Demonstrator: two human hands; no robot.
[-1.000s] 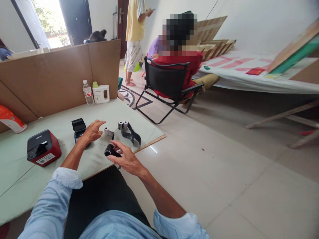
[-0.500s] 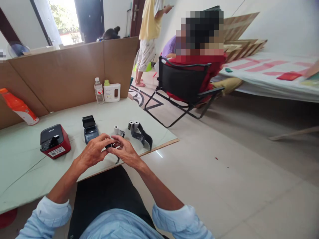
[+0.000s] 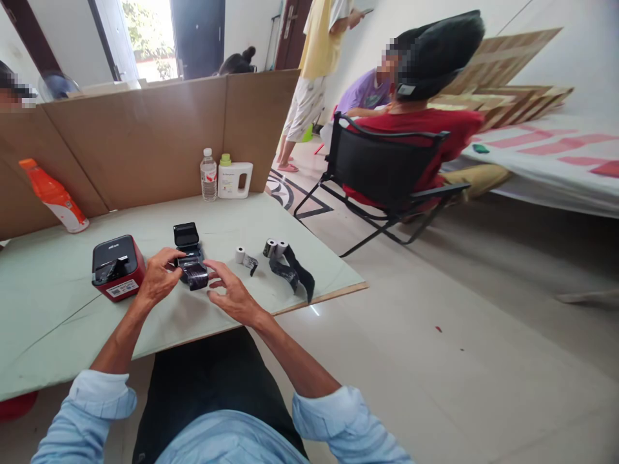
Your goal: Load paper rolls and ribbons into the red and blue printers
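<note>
My left hand (image 3: 162, 277) is closed, thumb and forefinger at the left end of a roll of glossy black label paper (image 3: 196, 274). This roll is over the small dark portable printer (image 3: 189, 237), whose lid stands up; its loose end hangs toward me. I cannot tell whether it sits fully inside. My right hand (image 3: 233, 296) is open on the other side, fingers apart and bent, the forefinger close to the roll's right end. A small white-cored roll (image 3: 240, 255) with a short dark tail stands to the right. Beyond it are two more rolls (image 3: 276, 248) with long black strips.
A red and black box-shaped printer (image 3: 118, 267) is to my left. An orange bottle (image 3: 55, 196) leans against the cardboard partition (image 3: 159, 135); a water bottle (image 3: 208, 175) and a white jug (image 3: 235, 178) stand farther right. A person sits in a black folding chair (image 3: 387, 158) beyond the table edge.
Both hands have moved left from the table's front to the portable printer, bringing the black paper roll over it. The right hand has drawn apart from the left. The view has shifted slightly.
</note>
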